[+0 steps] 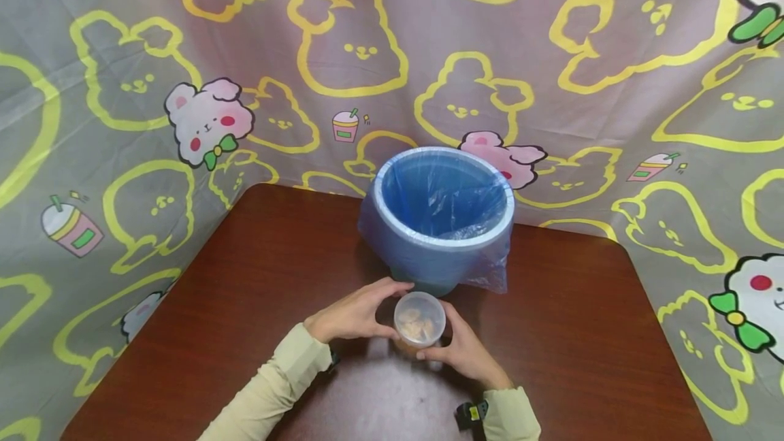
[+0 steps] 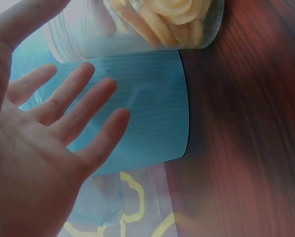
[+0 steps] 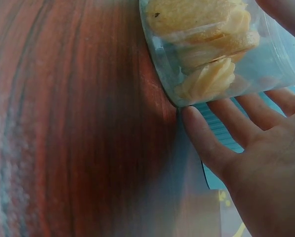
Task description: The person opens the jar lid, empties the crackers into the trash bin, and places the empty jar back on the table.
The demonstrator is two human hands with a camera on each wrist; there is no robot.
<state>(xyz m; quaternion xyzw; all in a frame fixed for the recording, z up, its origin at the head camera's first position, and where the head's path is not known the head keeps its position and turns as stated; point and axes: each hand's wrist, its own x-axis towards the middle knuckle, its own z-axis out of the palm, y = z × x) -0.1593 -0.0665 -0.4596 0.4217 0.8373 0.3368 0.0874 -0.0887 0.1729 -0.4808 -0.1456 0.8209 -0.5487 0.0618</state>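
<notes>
A clear plastic jar [image 1: 420, 319] of pale golden cookies [image 3: 206, 79] stands on the table, its translucent round lid on top. My left hand [image 1: 361, 312] is beside the jar's left side. In the left wrist view its fingers [image 2: 90, 106] are spread and apart from the wall, while the thumb overlaps the jar near the lid. On the other side, my right hand [image 1: 462, 346] holds the jar, thumb toward the front and fingers [image 3: 241, 121] along the far side. Right behind the jar rises a blue bin [image 1: 422, 260] lined with a thin blue bag.
The dark reddish-brown wooden table [image 1: 263, 264] extends to both sides of the hands. A grey curtain [image 1: 245, 53] with yellow cartoon outlines hangs around the back and sides. The bin's bag [image 1: 490, 267] drapes over its white rim and sags low at the right.
</notes>
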